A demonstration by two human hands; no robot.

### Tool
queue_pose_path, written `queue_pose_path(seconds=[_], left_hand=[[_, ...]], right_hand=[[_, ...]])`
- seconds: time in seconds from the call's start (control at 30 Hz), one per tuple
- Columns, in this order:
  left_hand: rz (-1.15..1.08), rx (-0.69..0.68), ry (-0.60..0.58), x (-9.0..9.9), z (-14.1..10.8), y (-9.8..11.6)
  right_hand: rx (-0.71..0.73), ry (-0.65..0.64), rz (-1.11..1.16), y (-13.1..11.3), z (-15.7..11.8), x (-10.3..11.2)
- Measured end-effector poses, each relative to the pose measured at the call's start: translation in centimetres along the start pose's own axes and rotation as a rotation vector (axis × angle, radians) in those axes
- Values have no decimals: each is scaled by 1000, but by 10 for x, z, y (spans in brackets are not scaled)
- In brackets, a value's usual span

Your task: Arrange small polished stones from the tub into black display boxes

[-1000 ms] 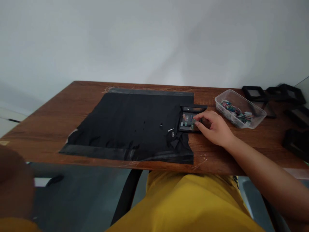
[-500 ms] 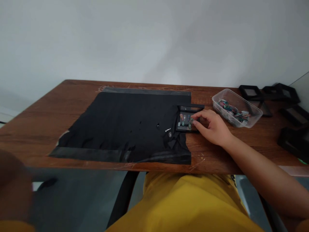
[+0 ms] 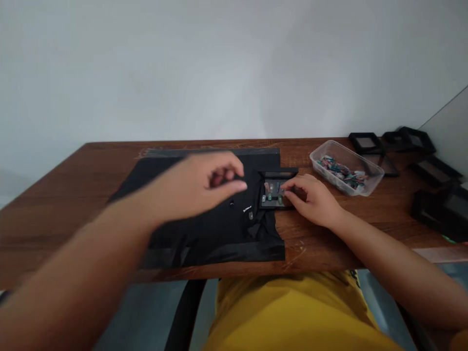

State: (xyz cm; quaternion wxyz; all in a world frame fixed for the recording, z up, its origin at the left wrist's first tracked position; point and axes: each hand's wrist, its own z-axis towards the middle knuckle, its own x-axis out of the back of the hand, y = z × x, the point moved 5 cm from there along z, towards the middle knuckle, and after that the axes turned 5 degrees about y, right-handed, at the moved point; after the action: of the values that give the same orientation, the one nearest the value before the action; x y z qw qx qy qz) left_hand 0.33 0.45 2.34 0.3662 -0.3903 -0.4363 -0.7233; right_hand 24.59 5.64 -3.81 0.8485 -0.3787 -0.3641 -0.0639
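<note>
Case: open black case (image 3: 272,208) straddles black sheet's (image 3: 215,243) right edge; wood strip between it and tub.
Right hand (image 3: 312,201): at case's right side, hiding that end; thumb and index tips close together, can't tell if pinching anything.
Left hand (image 3: 204,181): above sheet, hiding part; blurred, thumb and index apart, other fingers curled.
Tub (image 3: 375,181): clear plastic, mixed pieces inside, near right hand.
Black frames (image 3: 365,142): far right, beyond tub, some dim.

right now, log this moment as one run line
left hand: open, above black sheet | right hand: at open black case, grip unclear | small pieces: inside black case | clear tub: right of black case
</note>
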Motion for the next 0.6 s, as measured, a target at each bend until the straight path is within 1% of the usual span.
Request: queue_pose_path(seconds=[0.07,0.1,0.17,0.23,0.33,0.4,0.6], left_hand=[[-40,-54,-74,-26,-4,3],[-59,-76,-92,-39,-8,3],[-80,-93,-68,-63,-15,2],[-88,-83,-7,-79,-20,0],[-119,-67,98,-88,-23,-4],[-133,-58,133,-89,-23,-6],[-183,-31,127,-92,-24,-11]], right_hand=[[36,-15,25,-2,-1,-3],[61,-27,36,-4,-1,-5],[119,-59,47,-6,-2,-9],[168,-97,46,-8,-3,-13],[194,-154,20,-8,-5,-18],[203,-189,3,-8,-5,-19],[210,-263,-39,-11,-5,-20]])
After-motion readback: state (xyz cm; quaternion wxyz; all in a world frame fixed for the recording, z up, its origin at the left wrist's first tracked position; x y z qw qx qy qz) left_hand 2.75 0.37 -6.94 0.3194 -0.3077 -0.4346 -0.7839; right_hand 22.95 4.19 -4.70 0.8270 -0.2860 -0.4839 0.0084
